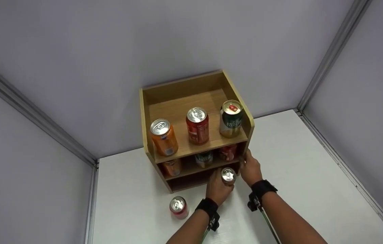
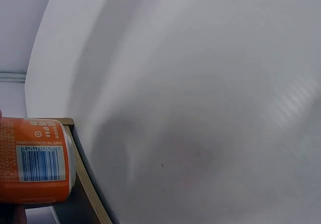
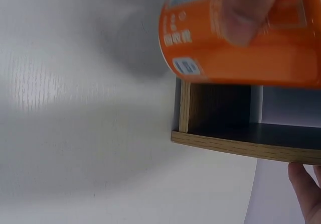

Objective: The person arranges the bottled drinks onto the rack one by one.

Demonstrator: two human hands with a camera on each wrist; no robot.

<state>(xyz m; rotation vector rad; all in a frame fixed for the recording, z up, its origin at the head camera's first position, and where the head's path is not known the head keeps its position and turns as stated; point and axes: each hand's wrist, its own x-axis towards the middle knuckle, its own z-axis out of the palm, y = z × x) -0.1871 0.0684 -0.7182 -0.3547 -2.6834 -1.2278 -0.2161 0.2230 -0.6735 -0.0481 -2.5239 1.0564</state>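
Observation:
My left hand (image 1: 218, 188) grips an orange soda can (image 1: 228, 175) in front of the bottom level of a small wooden shelf (image 1: 174, 113), toward its right side. In the left wrist view the can (image 2: 37, 158) shows its barcode. From the right wrist, a thumb (image 3: 246, 15) lies across the can (image 3: 241, 63), whose base overlaps the shelf's lower edge. My right hand (image 1: 251, 169) is at the shelf's right side panel, its fingers (image 3: 305, 191) touching the outer face.
Orange (image 1: 165, 142), red (image 1: 198, 130) and green-gold (image 1: 231, 122) cans stand on the top level. Another orange can (image 1: 172, 167), a green can (image 1: 204, 159) and a red can (image 1: 228, 152) occupy the middle one. A pinkish-red can (image 1: 179, 208) stands on the white table (image 1: 127, 203); grey walls surround it.

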